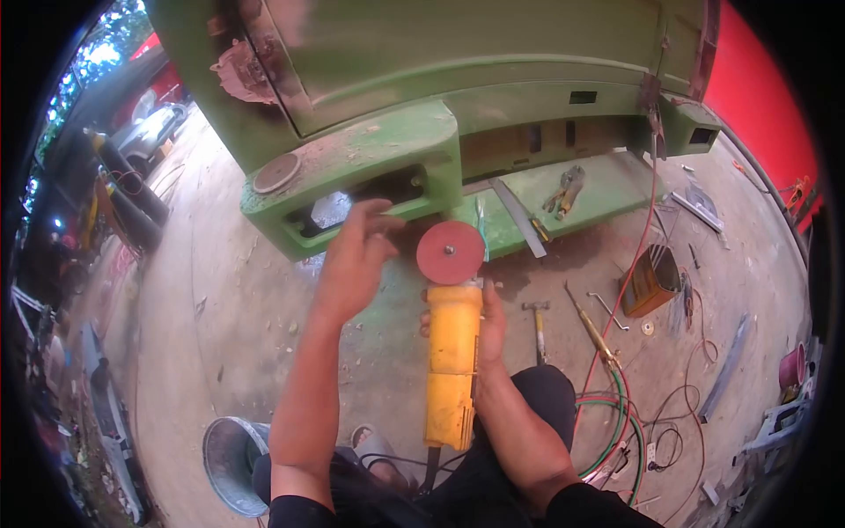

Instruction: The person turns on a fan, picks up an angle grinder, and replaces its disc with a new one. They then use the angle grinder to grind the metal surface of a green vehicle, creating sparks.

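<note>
A yellow angle grinder point(452, 352) is upright in front of me, its red disc point(440, 264) facing up towards me. My right hand point(492, 321) wraps round the grinder's body from the right, just below the disc; some fingertips show on its left side. My left hand point(350, 268) is raised left of the disc and apart from it, fingers partly bent and spread, with nothing visible in them. Beyond it stands a green vehicle body panel point(352, 145) with an oblong opening. A loose round disc point(277, 173) lies on its ledge.
Pliers point(565, 191) and a flat metal strip point(518, 216) lie on the green step. On the floor to the right are a hammer point(539, 333), a gas torch point(591, 326) with hoses and a rusty tin point(651, 282). A metal bucket point(233, 462) stands at lower left.
</note>
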The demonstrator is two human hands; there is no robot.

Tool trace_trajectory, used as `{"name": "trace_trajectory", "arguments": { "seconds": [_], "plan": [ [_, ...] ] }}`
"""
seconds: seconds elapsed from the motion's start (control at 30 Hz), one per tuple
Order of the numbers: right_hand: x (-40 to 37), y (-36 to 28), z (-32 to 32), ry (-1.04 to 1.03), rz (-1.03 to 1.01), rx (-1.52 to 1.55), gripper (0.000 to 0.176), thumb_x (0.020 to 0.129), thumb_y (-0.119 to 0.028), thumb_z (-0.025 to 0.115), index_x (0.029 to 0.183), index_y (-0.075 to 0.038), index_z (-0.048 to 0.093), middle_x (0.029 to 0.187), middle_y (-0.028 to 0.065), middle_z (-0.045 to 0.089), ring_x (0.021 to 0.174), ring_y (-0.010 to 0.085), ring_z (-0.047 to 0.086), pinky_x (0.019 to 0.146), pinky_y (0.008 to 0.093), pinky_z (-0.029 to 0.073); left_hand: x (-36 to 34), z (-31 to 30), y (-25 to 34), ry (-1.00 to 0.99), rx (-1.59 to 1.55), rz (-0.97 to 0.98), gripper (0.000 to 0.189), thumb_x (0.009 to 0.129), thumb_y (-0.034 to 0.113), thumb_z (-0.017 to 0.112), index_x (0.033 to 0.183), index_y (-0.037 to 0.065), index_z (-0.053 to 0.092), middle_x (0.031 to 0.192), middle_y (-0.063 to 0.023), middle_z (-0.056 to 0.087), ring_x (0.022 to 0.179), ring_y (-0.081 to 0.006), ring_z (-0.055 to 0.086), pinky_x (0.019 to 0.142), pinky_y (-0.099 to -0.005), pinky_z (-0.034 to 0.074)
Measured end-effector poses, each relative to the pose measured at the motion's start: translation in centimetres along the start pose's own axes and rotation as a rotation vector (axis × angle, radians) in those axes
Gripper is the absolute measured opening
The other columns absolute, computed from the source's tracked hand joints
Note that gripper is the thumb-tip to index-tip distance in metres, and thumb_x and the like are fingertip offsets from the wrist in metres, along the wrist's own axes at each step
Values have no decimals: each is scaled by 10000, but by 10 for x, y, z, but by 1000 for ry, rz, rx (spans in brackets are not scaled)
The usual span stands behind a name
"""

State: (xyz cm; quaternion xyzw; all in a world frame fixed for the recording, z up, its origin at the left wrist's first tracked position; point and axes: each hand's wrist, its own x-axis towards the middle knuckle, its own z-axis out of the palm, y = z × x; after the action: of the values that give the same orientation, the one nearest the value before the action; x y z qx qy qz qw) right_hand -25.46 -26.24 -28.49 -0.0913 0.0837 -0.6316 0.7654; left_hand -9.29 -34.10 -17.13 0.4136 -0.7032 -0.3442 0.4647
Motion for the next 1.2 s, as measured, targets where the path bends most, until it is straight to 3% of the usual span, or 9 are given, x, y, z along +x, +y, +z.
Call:
{"name": "trace_trajectory", "arguments": {
  "seconds": [0.03, 0.1, 0.13, 0.2, 0.5, 0.73, 0.93, 1.03, 1.2],
  "plan": [
    [0, -1, 0, 10, -2, -12, 753, 979, -647, 398, 1319, 10, 543, 1131, 208, 652, 809, 312, 680, 714, 418, 569, 0, 3, 9, -3, 4, -5, 386, 971, 64, 552, 1356, 59, 532, 988, -80, 656, 774, -125, 611, 651, -280, 520],
    [-1, -1, 1, 18, -2, -23, 752, 980, -645, 402, 1312, 14, 545, 1125, 209, 654, 807, 311, 681, 713, 416, 570, 2, 13, 28, -82, 438, 352, 269, 922, 27, 614, 1190, 36, 621, 1030, -108, 662, 870, -219, 662, 728, -339, 540],
    [-1, -1, 3, 29, 1, -27, 748, 981, -643, 404, 1298, 18, 551, 1109, 205, 658, 805, 310, 682, 711, 414, 571, 1, 19, 36, -84, 439, 354, 269, 922, 27, 614, 1190, 36, 621, 1030, -108, 662, 870, -219, 662, 728, -339, 540],
    [-2, -2, 4, 40, -4, -29, 744, 982, -641, 406, 1284, 22, 557, 1094, 202, 663, 803, 308, 683, 709, 412, 573, 0, 32, 45, -115, 537, 422, 170, 852, 18, 689, 1020, 34, 671, 1012, -119, 674, 876, -305, 661, 731, -382, 532],
    [-6, -7, 5, 15, 14, -59, 722, 986, -634, 392, 1199, 21, 609, 937, 192, 699, 779, 300, 708, 692, 388, 590, -5, 42, 40, -69, 783, 611, 175, 802, 106, 750, 973, 88, 719, 958, -84, 714, 884, -311, 643, 812, -413, 501],
    [-6, -5, -1, 13, 97, -81, 743, 985, -657, 369, 1234, -1, 615, 935, 211, 716, 755, 282, 714, 690, 358, 592, -13, 42, 35, -51, 583, 583, 134, 815, 85, 735, 947, 62, 729, 988, -97, 701, 916, -320, 635, 843, -418, 501],
    [-1, -6, -9, -36, 110, -103, 747, 972, -654, 395, 1252, 14, 575, 950, 211, 704, 790, 296, 704, 717, 368, 585, -3, 44, 24, -83, 384, 328, 133, 795, 90, 757, 908, 30, 721, 918, -136, 682, 822, -286, 661, 759, -405, 520],
    [0, -7, -10, -23, 91, -92, 751, 983, -633, 393, 1272, 40, 557, 999, 214, 697, 815, 309, 705, 735, 376, 590, -6, 46, 27, -105, 429, 220, 148, 797, 146, 759, 892, 42, 713, 936, -132, 691, 900, -339, 626, 835, -431, 497],
    [3, -6, -15, -45, 52, -100, 742, 994, -609, 398, 1269, 64, 549, 1050, 211, 687, 830, 316, 707, 759, 389, 596, -4, 42, 36, -94, 559, 330, 157, 810, 167, 761, 894, 39, 729, 870, -129, 707, 849, -323, 653, 787, -438, 500]
  ]
}}
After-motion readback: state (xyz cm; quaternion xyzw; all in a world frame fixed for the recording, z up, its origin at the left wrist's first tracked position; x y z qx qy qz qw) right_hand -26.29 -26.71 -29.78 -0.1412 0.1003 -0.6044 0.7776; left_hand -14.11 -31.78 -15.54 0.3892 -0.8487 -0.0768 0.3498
